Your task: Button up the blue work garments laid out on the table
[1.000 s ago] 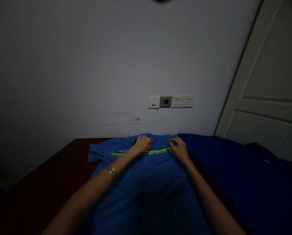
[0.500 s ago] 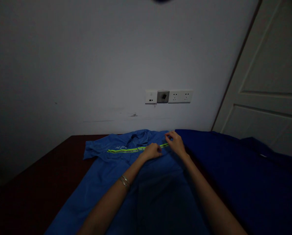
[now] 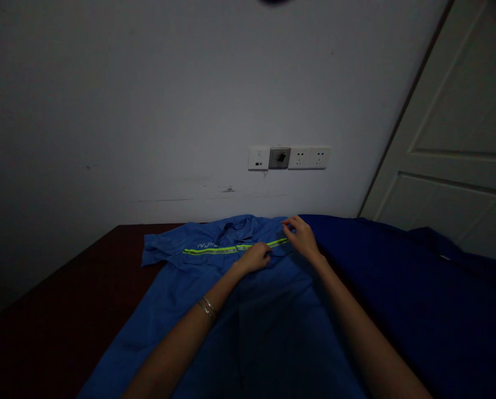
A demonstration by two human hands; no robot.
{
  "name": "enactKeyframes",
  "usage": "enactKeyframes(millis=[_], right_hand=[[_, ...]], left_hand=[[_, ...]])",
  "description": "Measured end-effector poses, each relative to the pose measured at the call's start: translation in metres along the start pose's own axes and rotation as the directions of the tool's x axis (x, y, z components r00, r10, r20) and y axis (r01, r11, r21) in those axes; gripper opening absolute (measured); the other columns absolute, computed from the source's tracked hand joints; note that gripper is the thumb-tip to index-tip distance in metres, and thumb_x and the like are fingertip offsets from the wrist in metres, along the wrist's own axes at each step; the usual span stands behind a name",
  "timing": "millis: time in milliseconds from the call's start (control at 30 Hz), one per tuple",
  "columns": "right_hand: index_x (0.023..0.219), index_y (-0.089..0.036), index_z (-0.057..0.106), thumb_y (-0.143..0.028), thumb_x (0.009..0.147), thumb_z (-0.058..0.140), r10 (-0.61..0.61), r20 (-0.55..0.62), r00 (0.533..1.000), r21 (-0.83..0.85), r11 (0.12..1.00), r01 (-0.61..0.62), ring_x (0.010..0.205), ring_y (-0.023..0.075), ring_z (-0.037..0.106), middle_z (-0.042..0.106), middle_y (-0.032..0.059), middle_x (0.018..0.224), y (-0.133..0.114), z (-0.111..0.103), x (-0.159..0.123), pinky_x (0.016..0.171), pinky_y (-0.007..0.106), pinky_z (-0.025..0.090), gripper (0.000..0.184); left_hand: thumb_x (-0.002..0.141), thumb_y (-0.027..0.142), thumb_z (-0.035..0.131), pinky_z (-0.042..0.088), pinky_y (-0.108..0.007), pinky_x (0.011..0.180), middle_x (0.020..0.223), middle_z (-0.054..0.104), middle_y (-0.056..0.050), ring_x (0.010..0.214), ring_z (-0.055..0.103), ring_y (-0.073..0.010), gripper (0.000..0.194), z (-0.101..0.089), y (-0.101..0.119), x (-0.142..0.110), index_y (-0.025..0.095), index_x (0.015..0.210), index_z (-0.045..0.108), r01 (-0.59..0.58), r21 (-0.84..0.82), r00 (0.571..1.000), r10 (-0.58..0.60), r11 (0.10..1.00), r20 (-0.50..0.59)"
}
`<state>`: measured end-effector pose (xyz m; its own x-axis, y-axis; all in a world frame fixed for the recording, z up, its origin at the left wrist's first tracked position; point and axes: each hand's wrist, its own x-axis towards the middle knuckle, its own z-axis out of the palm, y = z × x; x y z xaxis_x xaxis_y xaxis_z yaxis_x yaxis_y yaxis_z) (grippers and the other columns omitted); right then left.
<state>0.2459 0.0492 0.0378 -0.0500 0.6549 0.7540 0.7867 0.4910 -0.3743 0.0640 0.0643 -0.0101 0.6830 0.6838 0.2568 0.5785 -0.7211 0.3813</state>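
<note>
A blue short-sleeved work shirt (image 3: 198, 277) lies front up, its collar towards the wall and a yellow-green reflective strip (image 3: 210, 251) across the chest. White lettering shows above the strip on the left side. My left hand (image 3: 254, 258), with silver bracelets on the wrist, is closed on the shirt's chest just below the strip; the fingertips are partly hidden. Farther right, my right hand (image 3: 302, 237) has thumb and forefinger pinched at the cloth by the shoulder, above the strip's right end. The right sleeve is mostly hidden behind this hand.
Dark blue cloth (image 3: 397, 293) spreads over the right side. A dark red surface (image 3: 93, 288) shows at the left. Behind stands a pale wall (image 3: 168, 111) with a row of sockets (image 3: 310, 158). A panelled door (image 3: 459, 149) is at the right.
Both hands have stayed at nearly the same spots on the shirt, with only small finger movements. The view has tilted slightly, and the sockets sit a little higher.
</note>
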Motion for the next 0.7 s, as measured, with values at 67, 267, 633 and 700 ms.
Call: enactKeyframes(millis=[67, 267, 633, 700], right_hand=[[0.083, -0.018, 0.063, -0.024, 0.081, 0.047, -0.007, -0.016, 1.0, 0.019, 1.0, 0.007, 0.066, 0.0152, 0.055, 0.061, 0.0053, 0.081, -0.003, -0.003, 0.003, 0.068, 0.028, 0.045, 0.018], [0.087, -0.016, 0.062, -0.033, 0.08, 0.048, 0.113, -0.105, 0.988, 0.167, 0.981, -0.095, 0.059, 0.0144, 0.055, 0.062, 0.0037, 0.071, -0.013, -0.007, 0.005, 0.058, 0.026, 0.044, 0.023], [0.076, -0.02, 0.062, -0.019, 0.077, 0.05, -0.005, 0.327, 0.945, -0.041, 0.999, 0.019, 0.075, 0.016, 0.06, 0.064, 0.0024, 0.076, -0.003, 0.017, -0.047, 0.069, 0.027, 0.044, 0.013], [0.079, -0.02, 0.062, -0.017, 0.078, 0.05, -0.018, 0.349, 0.937, -0.083, 0.995, 0.05, 0.081, 0.0168, 0.06, 0.064, 0.0037, 0.082, 0.002, 0.018, -0.052, 0.073, 0.028, 0.045, 0.012]], left_hand=[[0.075, 0.014, 0.049, 0.04, -0.027, 0.09, 0.104, 0.066, -0.009, 0.098, 0.057, -0.0195, 0.032, 0.001, -0.003, 0.002, 0.014, 0.103, 0.065, 0.029, -0.041, 0.999, -0.03, 0.999, -0.025], [0.072, 0.019, 0.058, 0.044, -0.025, 0.078, 0.087, 0.07, -0.004, 0.082, 0.06, -0.0171, 0.021, 0.002, -0.013, 0.015, 0.014, 0.088, 0.071, 0.19, -0.376, 0.97, -0.232, 0.907, -0.071], [0.069, 0.025, 0.059, 0.041, -0.021, 0.057, 0.072, 0.067, -0.003, 0.062, 0.056, -0.0124, 0.024, 0.008, -0.025, 0.032, 0.01, 0.083, 0.071, 0.338, -0.735, 0.79, -0.602, 0.588, -0.118], [0.069, 0.026, 0.058, 0.042, -0.021, 0.059, 0.074, 0.068, -0.003, 0.066, 0.058, -0.0135, 0.024, 0.011, -0.027, 0.033, 0.011, 0.083, 0.07, 0.33, -0.742, 0.773, -0.618, 0.584, -0.143]])
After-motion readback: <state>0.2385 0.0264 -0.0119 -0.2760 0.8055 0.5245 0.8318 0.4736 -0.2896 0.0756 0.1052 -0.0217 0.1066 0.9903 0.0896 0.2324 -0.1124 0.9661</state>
